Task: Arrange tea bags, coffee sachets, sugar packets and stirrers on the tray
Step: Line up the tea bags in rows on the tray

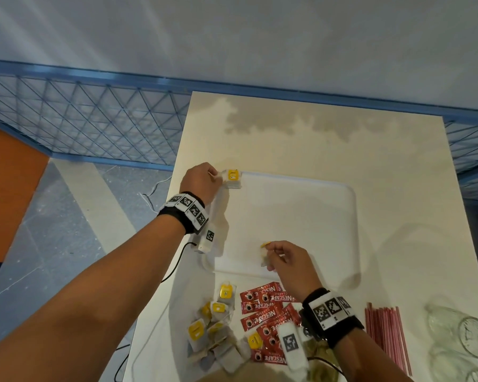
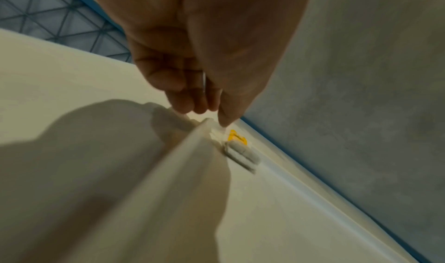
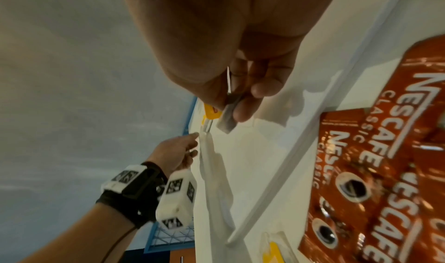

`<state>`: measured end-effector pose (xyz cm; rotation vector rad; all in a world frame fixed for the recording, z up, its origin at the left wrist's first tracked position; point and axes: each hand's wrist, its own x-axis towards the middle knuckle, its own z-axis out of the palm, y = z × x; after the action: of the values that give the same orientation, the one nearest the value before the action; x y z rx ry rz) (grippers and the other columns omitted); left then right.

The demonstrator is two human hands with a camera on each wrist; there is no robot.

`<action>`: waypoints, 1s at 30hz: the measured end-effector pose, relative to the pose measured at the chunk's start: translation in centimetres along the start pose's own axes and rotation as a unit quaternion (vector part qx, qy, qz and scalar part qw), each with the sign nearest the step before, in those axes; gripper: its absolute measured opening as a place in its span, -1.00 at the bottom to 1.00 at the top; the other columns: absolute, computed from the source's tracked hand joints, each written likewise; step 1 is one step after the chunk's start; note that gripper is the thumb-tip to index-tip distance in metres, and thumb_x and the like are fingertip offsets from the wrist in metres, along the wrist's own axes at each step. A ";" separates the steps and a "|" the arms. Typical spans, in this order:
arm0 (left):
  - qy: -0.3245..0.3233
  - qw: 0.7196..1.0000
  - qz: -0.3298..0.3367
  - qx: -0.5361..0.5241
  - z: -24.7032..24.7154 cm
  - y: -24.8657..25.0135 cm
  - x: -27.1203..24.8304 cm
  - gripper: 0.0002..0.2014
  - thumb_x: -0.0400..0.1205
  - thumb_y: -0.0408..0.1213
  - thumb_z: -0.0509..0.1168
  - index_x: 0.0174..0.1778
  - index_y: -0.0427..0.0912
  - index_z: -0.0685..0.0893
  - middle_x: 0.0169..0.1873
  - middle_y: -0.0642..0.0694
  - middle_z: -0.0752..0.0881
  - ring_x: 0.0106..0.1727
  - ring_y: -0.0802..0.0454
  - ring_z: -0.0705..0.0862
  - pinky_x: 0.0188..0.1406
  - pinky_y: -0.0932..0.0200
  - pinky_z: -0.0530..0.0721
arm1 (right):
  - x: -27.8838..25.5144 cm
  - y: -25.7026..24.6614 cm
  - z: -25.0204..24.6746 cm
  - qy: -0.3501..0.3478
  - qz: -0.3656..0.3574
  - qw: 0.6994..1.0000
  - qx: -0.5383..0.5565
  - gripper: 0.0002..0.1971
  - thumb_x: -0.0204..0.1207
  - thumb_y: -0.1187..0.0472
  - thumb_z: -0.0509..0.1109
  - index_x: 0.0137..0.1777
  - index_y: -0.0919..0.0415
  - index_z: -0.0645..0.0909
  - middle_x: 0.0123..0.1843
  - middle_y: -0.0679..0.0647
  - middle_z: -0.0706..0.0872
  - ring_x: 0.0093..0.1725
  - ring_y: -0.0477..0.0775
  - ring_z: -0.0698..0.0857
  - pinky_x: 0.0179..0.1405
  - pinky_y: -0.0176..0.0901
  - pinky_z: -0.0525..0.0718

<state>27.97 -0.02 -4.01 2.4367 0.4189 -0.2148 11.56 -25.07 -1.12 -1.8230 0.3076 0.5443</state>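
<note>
A white tray [image 1: 301, 216] lies in the middle of the table. In its far left corner sits a small stack of yellow-tagged tea bags [image 1: 232, 179] [image 2: 240, 152]. My left hand [image 1: 217, 176] [image 2: 216, 114] is at that corner with curled fingers, pinching the white edge of the top bag. My right hand [image 1: 271, 253] [image 3: 228, 105] hovers over the tray's near part and pinches one tea bag [image 1: 265, 255] [image 3: 224, 118] between thumb and fingers. Loose tea bags [image 1: 213, 321] and red coffee sachets [image 1: 268, 312] [image 3: 385, 152] lie in front of the tray. Pink stirrers [image 1: 384, 332] lie to the right.
Clear glasses [image 1: 464, 334] stand at the near right corner of the table. Brownish packets [image 1: 322, 357] lie partly hidden under my right wrist. A blue mesh fence [image 1: 94, 119] runs behind and left of the table. A cable [image 1: 177, 260] hangs off the left edge.
</note>
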 end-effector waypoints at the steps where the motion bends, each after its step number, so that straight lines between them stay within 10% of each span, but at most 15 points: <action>1: -0.009 1.000 -0.003 0.009 -0.1 -0.6 -0.4 -0.91 0.60 -0.17 0.42 -0.03 -0.05 0.71 -0.16 0.01 0.75 -0.12 -0.01 0.70 -0.04 0.10 0.71 | 0.1 -0.5 0.0 -0.001 -0.005 1.000 0.001 -0.85 0.69 0.26 0.39 0.01 0.06 0.79 -0.07 0.00 0.86 -0.23 -0.07 0.81 -0.12 -0.24 0.75; 6: -0.058 0.998 -0.021 -0.028 0.4 -3.1 -2.7 -0.86 0.61 -0.21 0.44 0.04 -0.02 0.66 -0.14 0.06 0.74 -0.08 0.05 0.69 -0.07 0.22 0.56 | 2.0 -2.7 0.1 -0.004 -0.028 1.000 -0.010 -0.73 0.66 -0.05 0.42 -0.09 0.06 0.87 -0.16 -0.04 0.88 -0.14 0.08 0.85 0.08 0.14 0.82; 13: -0.071 0.995 -0.005 -0.066 0.7 -4.7 -4.6 -0.84 0.59 -0.25 0.46 0.05 -0.09 0.70 -0.16 0.02 0.76 -0.14 -0.01 0.71 -0.10 0.19 0.63 | 6.1 -5.8 0.6 0.047 -0.048 0.998 -0.004 -0.92 0.57 0.24 0.53 -0.06 0.19 0.68 -0.22 0.10 0.85 -0.23 0.17 0.85 -0.14 0.33 0.82; 19: -0.084 0.990 -0.014 -0.110 1.1 -5.2 -5.8 -0.84 0.57 -0.25 0.48 0.01 -0.02 0.68 -0.21 -0.05 0.77 -0.19 -0.04 0.77 -0.06 0.00 0.80 | 9.1 -6.9 1.2 0.029 -0.082 0.996 -0.021 -0.72 0.59 0.28 0.44 -0.01 -0.21 0.73 -0.11 0.05 0.79 -0.17 0.25 0.86 -0.16 0.36 0.82; 25: -0.096 0.987 0.002 -0.131 1.9 -5.4 -7.0 -0.82 0.59 -0.24 0.48 0.05 -0.01 0.65 -0.28 -0.01 0.77 -0.26 0.00 0.77 -0.15 0.10 0.76 | 10.8 -6.0 2.1 0.036 -0.038 0.999 -0.014 -0.62 0.61 0.31 0.45 0.42 0.13 0.62 0.00 0.03 0.75 -0.05 0.09 0.83 -0.04 0.05 0.87; 30: -0.087 0.988 0.003 -0.127 1.9 -5.1 -6.5 -0.83 0.59 -0.29 0.45 0.06 -0.02 0.66 -0.29 -0.07 0.77 -0.27 -0.04 0.76 -0.13 0.06 0.77 | 11.8 -5.5 2.8 0.049 -0.061 0.995 -0.059 -0.83 0.59 0.41 0.47 0.15 0.34 0.79 -0.13 0.11 0.81 -0.29 -0.26 0.74 -0.30 -0.62 0.56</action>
<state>20.05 1.01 -6.74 2.1497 0.3382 -0.3463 23.65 -19.97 -3.24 -1.9722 0.2329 0.3962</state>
